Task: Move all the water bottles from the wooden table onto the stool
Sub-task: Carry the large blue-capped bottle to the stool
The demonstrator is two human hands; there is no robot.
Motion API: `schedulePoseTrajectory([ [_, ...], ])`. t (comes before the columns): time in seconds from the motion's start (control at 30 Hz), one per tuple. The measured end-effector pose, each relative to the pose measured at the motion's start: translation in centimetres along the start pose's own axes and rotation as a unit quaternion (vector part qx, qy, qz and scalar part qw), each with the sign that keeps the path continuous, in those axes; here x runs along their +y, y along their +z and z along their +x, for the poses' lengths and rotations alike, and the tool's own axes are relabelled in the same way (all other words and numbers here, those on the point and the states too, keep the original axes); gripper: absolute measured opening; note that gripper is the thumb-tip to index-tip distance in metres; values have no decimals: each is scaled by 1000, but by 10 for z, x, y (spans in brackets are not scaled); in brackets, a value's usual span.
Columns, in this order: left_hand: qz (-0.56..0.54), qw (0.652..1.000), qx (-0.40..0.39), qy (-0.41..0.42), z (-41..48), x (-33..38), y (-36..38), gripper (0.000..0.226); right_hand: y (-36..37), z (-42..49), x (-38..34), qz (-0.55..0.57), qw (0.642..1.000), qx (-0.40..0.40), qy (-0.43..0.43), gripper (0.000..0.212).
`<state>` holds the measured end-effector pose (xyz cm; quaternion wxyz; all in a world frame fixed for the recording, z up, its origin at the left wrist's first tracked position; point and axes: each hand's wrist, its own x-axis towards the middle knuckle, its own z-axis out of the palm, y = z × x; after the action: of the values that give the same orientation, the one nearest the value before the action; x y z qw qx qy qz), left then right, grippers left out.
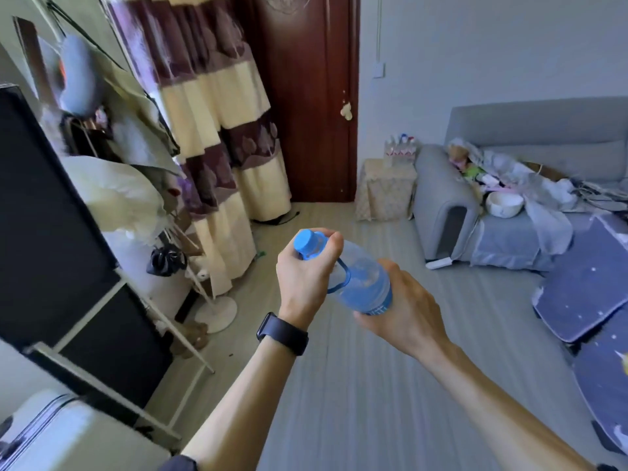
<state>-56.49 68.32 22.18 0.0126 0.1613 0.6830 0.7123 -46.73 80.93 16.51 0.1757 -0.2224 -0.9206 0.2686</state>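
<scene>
A clear water bottle [362,278] with a blue cap and a blue carry loop is tilted in mid-air above the floor, in the middle of the view. My left hand [306,278] grips its neck just below the cap. My right hand [406,307] holds its lower body from underneath. Far across the room, a cloth-covered stool [385,193] stands beside the sofa arm, with several water bottles [401,149] upright on its top. The wooden table is out of view.
A grey sofa [448,205] piled with clothes and a white bowl [503,203] fills the right. Blue cushions [577,300] lie at the right edge. A clothes rack [112,185], a curtain [217,137] and a dark door [306,96] line the left and back. Striped floor [390,385] lies between.
</scene>
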Motion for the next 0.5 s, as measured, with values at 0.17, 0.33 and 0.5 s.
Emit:
schedulePoseTrajectory([
  [0.17, 0, 999, -40, 16, 102, -12, 43, 13, 0, 100, 15, -3, 999, 31, 16, 47],
  [0.33, 6, 998, -48, 32, 201, -39, 94, 13, 16, 208, 47, 2, 999, 44, 20, 52],
  [0.5, 22, 998, -48, 20, 306, -79, 144, 13, 40, 321, 88, 7, 999, 25, 30, 58],
])
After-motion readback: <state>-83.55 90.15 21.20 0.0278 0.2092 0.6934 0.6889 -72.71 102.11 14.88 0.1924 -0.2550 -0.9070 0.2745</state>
